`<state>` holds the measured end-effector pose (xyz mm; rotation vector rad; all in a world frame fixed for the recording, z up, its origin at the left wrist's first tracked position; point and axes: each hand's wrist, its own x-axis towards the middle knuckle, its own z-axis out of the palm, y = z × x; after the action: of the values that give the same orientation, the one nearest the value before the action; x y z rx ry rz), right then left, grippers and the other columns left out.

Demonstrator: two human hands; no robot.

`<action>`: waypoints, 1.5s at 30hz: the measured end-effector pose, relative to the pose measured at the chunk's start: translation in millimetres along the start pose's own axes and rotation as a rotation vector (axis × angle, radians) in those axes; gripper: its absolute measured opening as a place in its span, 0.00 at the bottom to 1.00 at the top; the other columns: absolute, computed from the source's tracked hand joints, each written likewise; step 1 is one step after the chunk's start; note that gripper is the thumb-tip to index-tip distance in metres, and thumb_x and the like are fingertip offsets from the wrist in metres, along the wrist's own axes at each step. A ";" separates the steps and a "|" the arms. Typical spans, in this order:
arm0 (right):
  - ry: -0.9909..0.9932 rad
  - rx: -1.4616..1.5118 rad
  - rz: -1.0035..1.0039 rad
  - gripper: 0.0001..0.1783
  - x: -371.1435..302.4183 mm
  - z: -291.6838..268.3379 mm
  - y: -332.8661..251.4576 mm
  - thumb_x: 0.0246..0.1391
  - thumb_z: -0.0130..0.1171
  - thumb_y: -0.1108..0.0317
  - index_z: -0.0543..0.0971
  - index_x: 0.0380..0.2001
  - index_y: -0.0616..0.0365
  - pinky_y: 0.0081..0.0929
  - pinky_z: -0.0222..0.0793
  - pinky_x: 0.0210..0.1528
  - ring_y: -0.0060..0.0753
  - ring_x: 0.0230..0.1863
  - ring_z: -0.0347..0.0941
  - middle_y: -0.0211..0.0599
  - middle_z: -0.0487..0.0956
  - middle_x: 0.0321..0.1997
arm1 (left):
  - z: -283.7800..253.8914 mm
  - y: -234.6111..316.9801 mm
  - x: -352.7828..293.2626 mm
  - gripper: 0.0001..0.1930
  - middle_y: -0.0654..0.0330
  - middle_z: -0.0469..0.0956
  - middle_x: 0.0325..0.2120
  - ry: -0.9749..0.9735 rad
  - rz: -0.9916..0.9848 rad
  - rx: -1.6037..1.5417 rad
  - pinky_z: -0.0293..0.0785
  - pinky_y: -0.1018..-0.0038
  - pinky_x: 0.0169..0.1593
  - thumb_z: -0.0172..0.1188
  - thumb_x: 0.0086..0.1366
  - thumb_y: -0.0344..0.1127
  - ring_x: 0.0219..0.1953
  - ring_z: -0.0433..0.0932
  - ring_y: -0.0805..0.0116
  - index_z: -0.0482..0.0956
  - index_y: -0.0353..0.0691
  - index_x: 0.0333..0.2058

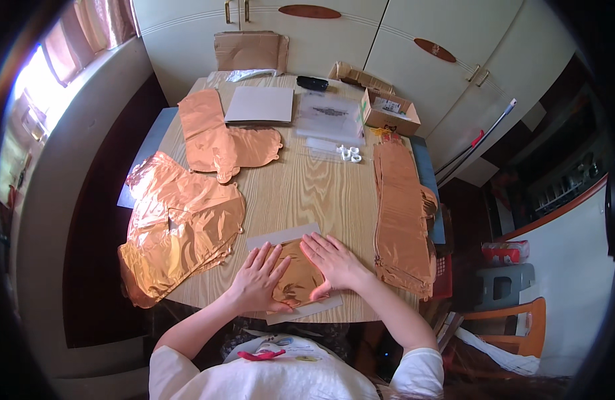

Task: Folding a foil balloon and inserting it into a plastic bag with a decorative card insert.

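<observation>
Near the front edge of the wooden table, both my hands press flat on a shiny copper-coloured foil piece [298, 272]. My left hand [257, 279] covers its left side, fingers spread and pointing away from me. On its right side lies my right hand [333, 262], fingers stretched out and thumb apart. Under the foil is a pale grey card [281, 236], whose ends stick out beyond it at the far and near sides. Parts of the foil are hidden by my hands.
Copper foil balloons lie in a shiny pile [187, 230] at left, another pile [211, 133] farther back and a long stack [401, 213] at right. Behind are a white card stack [259, 105], clear plastic bags [329, 120], small white rolls [351, 155] and an open cardboard box [397, 120].
</observation>
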<state>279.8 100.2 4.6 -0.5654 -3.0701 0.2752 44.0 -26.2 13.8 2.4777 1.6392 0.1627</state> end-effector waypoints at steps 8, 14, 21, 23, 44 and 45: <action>-0.162 -0.023 -0.001 0.86 2.2 -8.4 1.8 0.10 0.70 0.26 0.43 0.71 0.61 0.46 0.35 0.75 0.45 0.77 0.38 0.44 0.44 0.77 | -10.8 -19.5 -7.6 0.66 0.39 0.52 0.67 -0.084 0.063 0.009 0.45 0.47 0.69 0.60 0.37 0.81 0.70 0.48 0.37 0.55 0.38 0.67; -0.197 -0.007 -0.007 0.86 3.0 -9.8 1.1 0.10 0.74 0.31 0.41 0.71 0.61 0.49 0.35 0.75 0.48 0.77 0.37 0.47 0.43 0.77 | -11.3 -23.8 -10.1 0.68 0.39 0.51 0.67 -0.112 0.056 0.029 0.46 0.47 0.69 0.64 0.33 0.80 0.70 0.48 0.36 0.55 0.41 0.68; -0.300 -0.031 -0.007 0.80 13.2 -25.5 5.4 0.19 0.71 0.28 0.43 0.72 0.54 0.51 0.33 0.75 0.48 0.77 0.35 0.39 0.42 0.78 | -11.7 -13.4 -17.1 0.66 0.34 0.51 0.66 -0.046 0.022 0.043 0.46 0.46 0.68 0.58 0.38 0.82 0.69 0.48 0.33 0.56 0.39 0.67; -0.311 -0.039 -0.006 0.70 21.4 -31.5 8.9 0.31 0.64 0.27 0.47 0.72 0.53 0.51 0.33 0.75 0.47 0.77 0.35 0.36 0.45 0.77 | -0.7 2.5 -21.2 0.64 0.32 0.52 0.65 0.006 -0.060 0.048 0.48 0.46 0.67 0.57 0.40 0.82 0.68 0.50 0.31 0.57 0.37 0.66; 0.192 -0.028 0.187 0.43 13.4 19.6 -36.6 0.58 0.48 0.36 0.59 0.68 0.52 0.52 0.40 0.73 0.42 0.74 0.49 0.32 0.57 0.74 | -12.4 -5.8 -19.6 0.29 0.61 0.72 0.56 0.144 -0.086 -0.070 0.67 0.63 0.51 0.61 0.59 0.52 0.53 0.71 0.60 0.74 0.40 0.55; 0.201 -0.031 0.186 0.44 13.2 20.5 -36.2 0.57 0.48 0.35 0.59 0.68 0.51 0.52 0.40 0.73 0.42 0.74 0.49 0.32 0.58 0.73 | -12.5 -10.3 -17.8 0.29 0.61 0.72 0.56 0.190 -0.027 -0.081 0.66 0.63 0.53 0.60 0.60 0.51 0.54 0.71 0.60 0.73 0.40 0.55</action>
<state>253.8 68.1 -9.6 -0.8271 -2.8365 0.1610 25.4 -37.6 24.0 2.4425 1.6992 0.4648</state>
